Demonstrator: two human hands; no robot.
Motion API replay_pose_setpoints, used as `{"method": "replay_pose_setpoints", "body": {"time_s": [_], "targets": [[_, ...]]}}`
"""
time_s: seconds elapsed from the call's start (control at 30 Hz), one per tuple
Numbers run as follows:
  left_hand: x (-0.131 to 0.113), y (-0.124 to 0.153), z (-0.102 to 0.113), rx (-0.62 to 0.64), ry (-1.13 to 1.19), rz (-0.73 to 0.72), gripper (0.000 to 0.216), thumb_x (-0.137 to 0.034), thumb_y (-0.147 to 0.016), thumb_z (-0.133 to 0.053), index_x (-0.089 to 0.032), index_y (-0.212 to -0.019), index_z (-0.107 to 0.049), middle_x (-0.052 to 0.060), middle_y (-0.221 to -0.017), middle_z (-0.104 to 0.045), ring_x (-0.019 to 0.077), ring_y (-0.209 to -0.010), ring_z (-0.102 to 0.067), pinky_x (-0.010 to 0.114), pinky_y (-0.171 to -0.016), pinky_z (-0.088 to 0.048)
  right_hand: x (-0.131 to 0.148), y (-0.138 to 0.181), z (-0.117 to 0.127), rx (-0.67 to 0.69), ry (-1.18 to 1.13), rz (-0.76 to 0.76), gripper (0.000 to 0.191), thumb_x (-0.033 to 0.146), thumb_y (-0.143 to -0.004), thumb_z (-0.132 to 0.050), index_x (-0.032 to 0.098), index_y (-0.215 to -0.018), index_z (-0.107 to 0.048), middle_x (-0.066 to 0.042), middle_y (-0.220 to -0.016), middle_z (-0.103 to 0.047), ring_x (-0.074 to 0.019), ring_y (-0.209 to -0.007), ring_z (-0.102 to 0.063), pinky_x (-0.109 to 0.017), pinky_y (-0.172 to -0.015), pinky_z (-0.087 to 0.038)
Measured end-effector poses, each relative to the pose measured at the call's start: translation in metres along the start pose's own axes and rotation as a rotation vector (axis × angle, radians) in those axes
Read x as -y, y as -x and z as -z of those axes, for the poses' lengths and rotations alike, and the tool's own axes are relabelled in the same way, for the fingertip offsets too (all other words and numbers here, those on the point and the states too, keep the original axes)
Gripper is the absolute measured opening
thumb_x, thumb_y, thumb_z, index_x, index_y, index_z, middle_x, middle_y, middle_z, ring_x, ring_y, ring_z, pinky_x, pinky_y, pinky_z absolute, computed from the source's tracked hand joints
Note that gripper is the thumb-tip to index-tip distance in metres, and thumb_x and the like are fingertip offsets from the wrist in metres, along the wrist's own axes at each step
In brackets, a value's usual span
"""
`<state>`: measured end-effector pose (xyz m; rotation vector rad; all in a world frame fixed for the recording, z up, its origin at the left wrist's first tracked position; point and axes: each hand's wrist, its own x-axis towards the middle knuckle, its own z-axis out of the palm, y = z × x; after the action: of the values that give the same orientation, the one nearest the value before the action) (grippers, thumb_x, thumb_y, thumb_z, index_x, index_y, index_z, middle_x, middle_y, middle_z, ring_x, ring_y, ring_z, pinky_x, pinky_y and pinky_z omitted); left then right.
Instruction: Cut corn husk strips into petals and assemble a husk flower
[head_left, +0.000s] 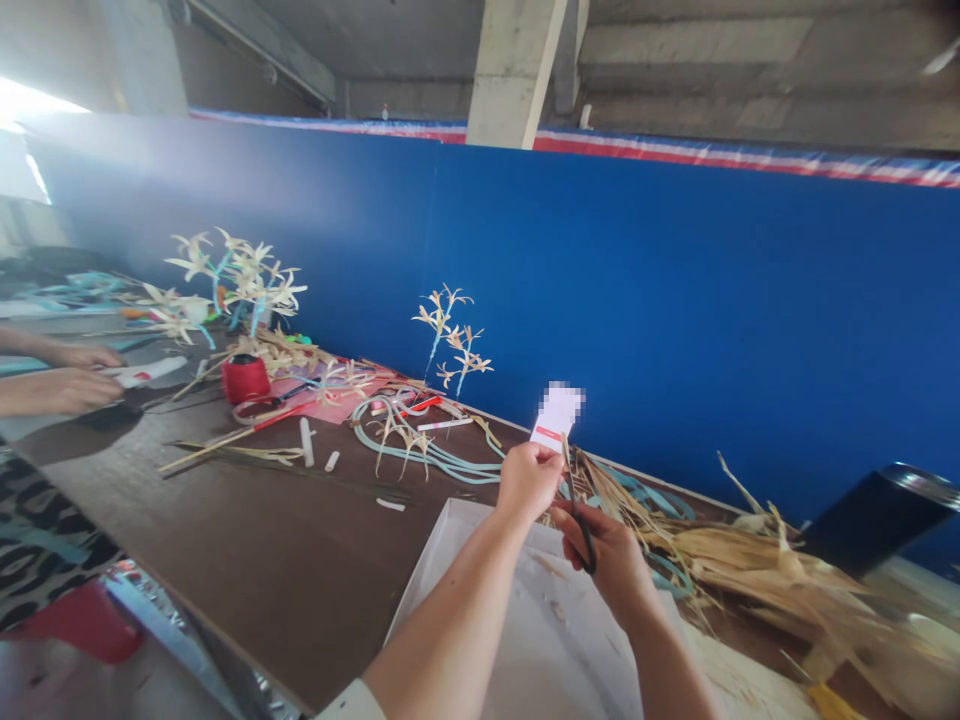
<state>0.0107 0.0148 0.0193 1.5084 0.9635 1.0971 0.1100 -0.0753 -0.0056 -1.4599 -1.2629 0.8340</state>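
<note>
My left hand [527, 478] is raised above the table and pinches the lower edge of a small white card with a red stripe [556, 418]. My right hand [606, 553] is just to the right and below it, fingers closed through the handles of black scissors [579, 512], whose blades point up toward the card. Both hands hover over a white tray [480, 600] with small scraps in it.
Dried straw leaves [757, 570] lie piled to the right, next to a black container [877, 515]. Light blue cords [420, 450], straw flowers [454, 335], a red spool [245, 378] and white tubes lie further left. Another person's hands [64, 375] work at far left. A blue wall stands behind.
</note>
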Motion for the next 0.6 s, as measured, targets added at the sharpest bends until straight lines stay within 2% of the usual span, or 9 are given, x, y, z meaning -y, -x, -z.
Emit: {"method": "replay_pose_setpoints", "body": {"time_s": [0.23,0.6], "targets": [[-0.0052,0.0055,-0.0009,0.021,-0.047,-0.007,0.019,-0.032,-0.074,-0.051,-0.016,-0.072,-0.063,0.004,-0.066,-0.067,0.0139,-0.061,-0.062,0.021,-0.055,-0.043,0.0055,0.0007,-0.0025,-0.070,-0.050,-0.066,0.046,0.048,-0.068,-0.066,0.014,-0.099,-0.066,0.000,-0.049,-0.055,-0.0102,-0.045,-0.042,-0.022,-0.043,-0.032],[-0.0072,0.0102,-0.0046,0.021,-0.089,-0.013,0.018,-0.031,-0.074,-0.051,-0.018,-0.075,-0.064,0.003,-0.071,-0.068,0.0137,-0.061,-0.061,0.021,-0.055,-0.042,-0.0015,-0.0009,-0.0004,-0.085,-0.047,-0.024,0.040,0.040,-0.070,-0.067,0.014,-0.100,-0.065,0.001,-0.050,-0.054,-0.0106,-0.046,-0.043,-0.022,-0.044,-0.032]]}}
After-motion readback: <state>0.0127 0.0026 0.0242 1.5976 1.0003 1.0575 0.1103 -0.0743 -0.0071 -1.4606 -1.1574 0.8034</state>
